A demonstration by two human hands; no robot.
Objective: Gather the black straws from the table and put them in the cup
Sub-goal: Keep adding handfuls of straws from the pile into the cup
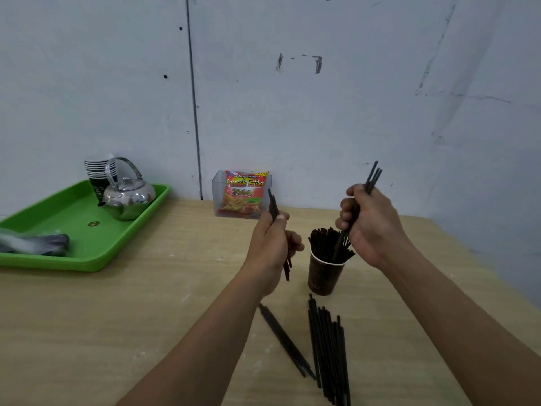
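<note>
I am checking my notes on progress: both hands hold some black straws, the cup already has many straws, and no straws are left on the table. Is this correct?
Not quite. The head view shows black straws still lying on the table, in front of the cup. The rest holds: the left hand and right hand each grip some straws, and the cup holds many.

Both forearms extended forward and upward from the lower frame edge, bare to the elbow. Left hand (270, 244) raised above the counter, back of hand toward the camera, fingers curled, thumb pressed near the index fingertip; grip closed on a few black straws (274, 208) held near upright. Right hand (371, 224) raised slightly higher, well apart from the left, knuckles to the left, fist closed around a second bundle of straws (371, 180) tilted right at the top.
</note>
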